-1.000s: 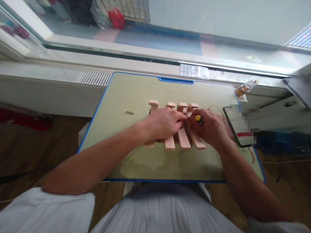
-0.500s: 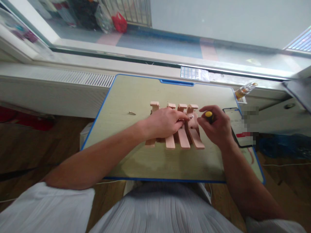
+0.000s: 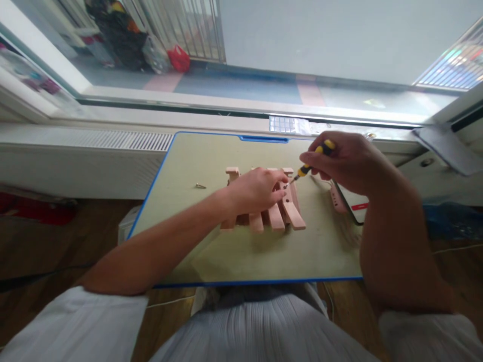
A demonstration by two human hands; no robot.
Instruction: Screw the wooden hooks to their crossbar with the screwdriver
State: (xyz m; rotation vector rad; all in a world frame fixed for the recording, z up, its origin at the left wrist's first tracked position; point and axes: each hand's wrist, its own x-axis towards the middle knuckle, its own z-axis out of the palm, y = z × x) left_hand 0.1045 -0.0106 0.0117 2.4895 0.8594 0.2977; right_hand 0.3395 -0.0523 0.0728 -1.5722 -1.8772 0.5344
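1. The wooden slat piece (image 3: 295, 215) lies at the middle of your lap table (image 3: 211, 161). Its slats sit side by side, and their long axis runs from you toward the window, with upright tabs at the far end.
2. The spot that matters is on the right end of that row, at the far part of the outermost slats. Something small glints there, too small to tell what it is.
3. The screwdriver (image 3: 304, 170) has its tip at that spot. Its long axis slants up and to the right, away from you, so the yellow-and-black handle stands higher than the wood and beyond its right edge.
4. Your right hand (image 3: 343, 158) is closed around the handle. It is raised off the table, to the right of the piece and farther from you than the piece is.
5. Your left hand (image 3: 256, 191) is the nearer one, since it lies directly on the slats. It is palm down with fingers curled over the slats, holding the piece against the table, and its fingertips are just beside the screwdriver tip.
6. A loose screw (image 3: 200, 186) lies on the table to the left of the piece, well apart from both hands.
7. A phone (image 3: 356, 203) and a pink cable (image 3: 335, 196) lie to the right, partly hidden by your right forearm.
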